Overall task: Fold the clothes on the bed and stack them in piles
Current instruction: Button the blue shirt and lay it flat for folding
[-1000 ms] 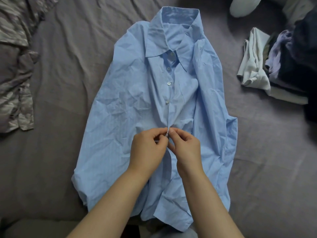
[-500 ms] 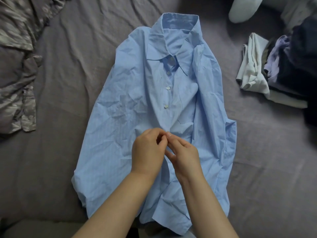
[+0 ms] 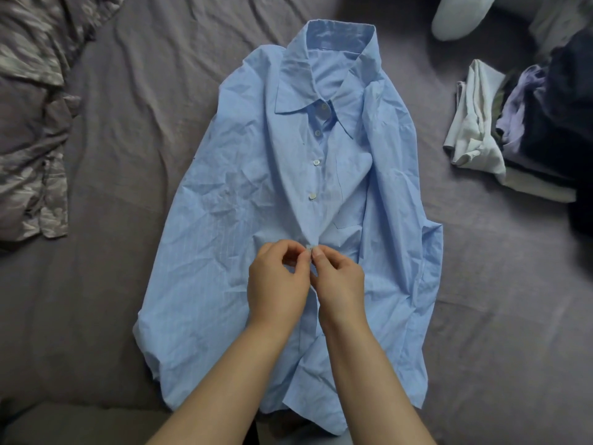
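Item: light blue button-up shirt (image 3: 244, 200), laid front up at the middle of the bed (image 3: 128, 130), collar (image 3: 337, 36) at the far end, hem toward the person. Fabric creased; chest pocket (image 3: 349, 216) on its right-hand panel. Four buttons (image 3: 315, 162) run down the placket below the collar.

Left hand (image 3: 277, 284): fingers curled, thumb and forefinger pinching the shirt's placket edge at mid-front.

Right hand (image 3: 340, 277): fingers curled likewise, pinching the same spot from the other side; the two sets of fingertips touch. What lies between them is too small to make out.

Bed covering: grey-mauve sheet, wrinkled.

At left edge: rumpled grey patterned cloth (image 3: 29, 139), well apart from the shirt.

At right: white folded garment (image 3: 475, 123), and touching it a heap of dark and lavender clothes (image 3: 552, 117).

At top right: a pale rounded object (image 3: 455, 14), partly cut off by the view.
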Available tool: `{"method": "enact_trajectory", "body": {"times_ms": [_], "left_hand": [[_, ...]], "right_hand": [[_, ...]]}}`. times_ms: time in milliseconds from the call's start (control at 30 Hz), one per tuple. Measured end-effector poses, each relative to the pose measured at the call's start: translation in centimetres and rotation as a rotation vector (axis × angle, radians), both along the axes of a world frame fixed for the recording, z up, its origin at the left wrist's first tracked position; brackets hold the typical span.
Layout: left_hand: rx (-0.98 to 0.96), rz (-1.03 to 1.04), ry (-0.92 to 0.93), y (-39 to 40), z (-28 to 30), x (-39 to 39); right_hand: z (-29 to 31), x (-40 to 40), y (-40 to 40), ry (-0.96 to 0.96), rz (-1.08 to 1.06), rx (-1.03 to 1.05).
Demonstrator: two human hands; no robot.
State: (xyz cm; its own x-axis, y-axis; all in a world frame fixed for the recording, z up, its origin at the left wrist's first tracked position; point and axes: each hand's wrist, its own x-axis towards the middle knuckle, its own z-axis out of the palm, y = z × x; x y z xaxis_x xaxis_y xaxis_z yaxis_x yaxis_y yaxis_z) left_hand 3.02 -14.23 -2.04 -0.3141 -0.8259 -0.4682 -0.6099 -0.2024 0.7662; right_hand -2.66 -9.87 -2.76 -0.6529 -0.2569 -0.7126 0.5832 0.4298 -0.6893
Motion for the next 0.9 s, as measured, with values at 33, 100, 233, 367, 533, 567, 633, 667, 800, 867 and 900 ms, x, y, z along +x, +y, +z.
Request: {"method": "enact_trajectory", "body": {"times_ms": [33,100,233,367,533,567,633,667,800,867,900], "left_hand": [[-0.026,-0.034,-0.045,-0.1,0.0,0.0],[0.002,-0.054,-0.09,-0.8,-0.2,0.1],[0.368,-0.088,0.059,-3.5,-0.2,0.7],[0.14,-0.231,-0.032,-4.6,-0.2,0.5],[-0.223,-0.434,-0.27,-3.8,-0.2,-0.4],[-0.244,-0.488,-0.307,-3.9,-0.3,-0.3],[-0.246,-0.559,-0.317,-4.4,-0.5,-0.1],[-0.228,-0.567,-0.3,-4.8,-0.6,0.1],[-0.007,-0.505,-0.17,-6.5,-0.8,0.4],[0.142,-0.48,-0.104,-7.0,-0.7,0.4],[0.222,-0.458,-0.071,-7.1,-0.6,0.4]], "right_hand": [[-0.2,0.0,0.1,0.063,0.048,0.03],[-0.4,-0.2,0.3,0.156,0.133,0.058],[-0.4,-2.2,0.9,0.049,0.295,-0.052],[-0.7,-3.8,0.2,0.014,0.389,-0.046],[-1.3,-1.9,-1.2,0.404,0.561,0.191],[-1.4,-1.9,-1.1,0.425,0.596,0.204],[-1.7,-2.4,-0.7,0.367,0.62,0.162],[-1.7,-2.7,-0.6,0.299,0.611,0.11],[-1.3,-4.1,0.1,0.086,0.619,-0.056],[-1.2,-4.4,0.0,0.1,0.654,-0.076],[-1.1,-4.5,-0.1,0.159,0.691,-0.061]]}}
